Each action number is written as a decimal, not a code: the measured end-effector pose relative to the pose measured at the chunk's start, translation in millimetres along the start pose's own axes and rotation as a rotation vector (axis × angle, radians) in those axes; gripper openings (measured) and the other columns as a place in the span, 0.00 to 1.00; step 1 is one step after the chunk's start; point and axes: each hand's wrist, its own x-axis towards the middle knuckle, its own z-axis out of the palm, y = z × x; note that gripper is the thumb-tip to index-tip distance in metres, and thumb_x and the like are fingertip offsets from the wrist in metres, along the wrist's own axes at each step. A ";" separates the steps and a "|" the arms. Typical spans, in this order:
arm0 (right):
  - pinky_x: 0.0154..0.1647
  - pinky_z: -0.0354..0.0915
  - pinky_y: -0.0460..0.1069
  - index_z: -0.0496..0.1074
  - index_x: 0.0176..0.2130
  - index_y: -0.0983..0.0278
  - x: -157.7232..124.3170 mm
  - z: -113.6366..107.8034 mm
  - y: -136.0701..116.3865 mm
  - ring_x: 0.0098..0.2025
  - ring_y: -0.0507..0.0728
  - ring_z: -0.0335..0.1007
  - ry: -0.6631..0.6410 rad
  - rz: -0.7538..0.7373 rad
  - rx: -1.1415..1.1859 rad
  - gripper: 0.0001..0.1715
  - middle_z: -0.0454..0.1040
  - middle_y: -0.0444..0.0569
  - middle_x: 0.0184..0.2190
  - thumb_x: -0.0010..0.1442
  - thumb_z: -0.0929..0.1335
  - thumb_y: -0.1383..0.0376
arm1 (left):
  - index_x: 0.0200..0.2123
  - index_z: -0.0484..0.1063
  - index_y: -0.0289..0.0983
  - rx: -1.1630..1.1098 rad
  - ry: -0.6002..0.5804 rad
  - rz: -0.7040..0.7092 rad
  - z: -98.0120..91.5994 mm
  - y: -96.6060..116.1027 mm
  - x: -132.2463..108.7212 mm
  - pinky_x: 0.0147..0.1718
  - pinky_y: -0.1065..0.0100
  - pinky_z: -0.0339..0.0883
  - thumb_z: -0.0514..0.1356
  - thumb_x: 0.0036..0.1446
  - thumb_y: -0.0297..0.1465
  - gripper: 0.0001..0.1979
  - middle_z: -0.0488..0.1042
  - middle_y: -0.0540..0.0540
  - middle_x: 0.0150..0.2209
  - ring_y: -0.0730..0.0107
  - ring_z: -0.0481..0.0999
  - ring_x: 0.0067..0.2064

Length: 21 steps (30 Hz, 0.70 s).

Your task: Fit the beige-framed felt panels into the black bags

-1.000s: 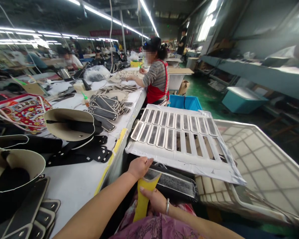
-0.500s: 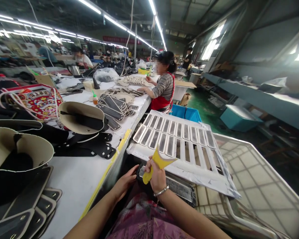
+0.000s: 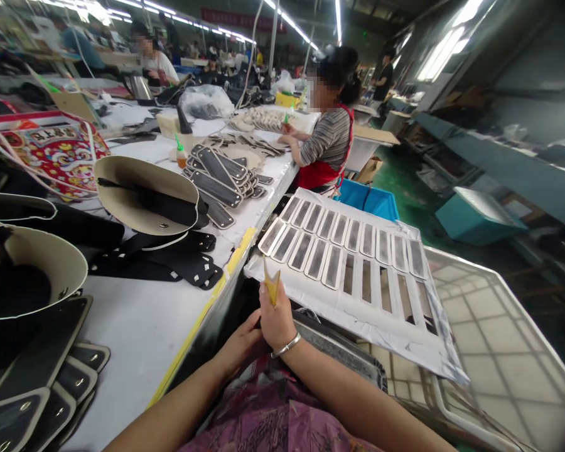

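Observation:
My right hand [image 3: 277, 317], with a bangle at the wrist, is closed around a yellow scraper [image 3: 272, 290] with a notched, V-shaped end that points up. Against it, low in front of my lap, is my left hand [image 3: 239, 344]; its fingers curl in behind the right hand, and what they hold is hidden. Just right of my hands lies a long dark tray-like piece [image 3: 343, 345] with a grey, smeared surface. Beyond it, a white-covered slotted board [image 3: 306, 285] carries two rows of grey strips with pale edges [image 3: 332, 267]. Several slots in the front row show through.
The white table [image 3: 141, 339] with yellow edge tape runs along my left. On it lie cream-lined black pieces [image 3: 145, 194], stacked dark straps [image 3: 221, 176] and a green-tipped glue bottle [image 3: 181, 152]. A co-worker [image 3: 329, 132] sits ahead. A wire-mesh cart [image 3: 494, 339] stands right.
My right hand has moved left and turned the scraper more upright, closing in on my left hand. The dark piece seen between the hands is now covered. The view has tilted down slightly.

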 end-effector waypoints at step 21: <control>0.10 0.40 0.41 0.58 0.28 0.60 12.8 2.1 -5.7 0.12 0.44 0.42 0.243 0.226 0.570 0.19 0.49 0.32 0.13 0.46 0.70 0.54 | 0.53 0.64 0.40 -0.077 -0.078 -0.064 -2.0 8.3 -8.2 0.53 0.61 0.55 0.58 0.51 0.29 0.24 0.70 0.45 0.50 0.60 0.67 0.52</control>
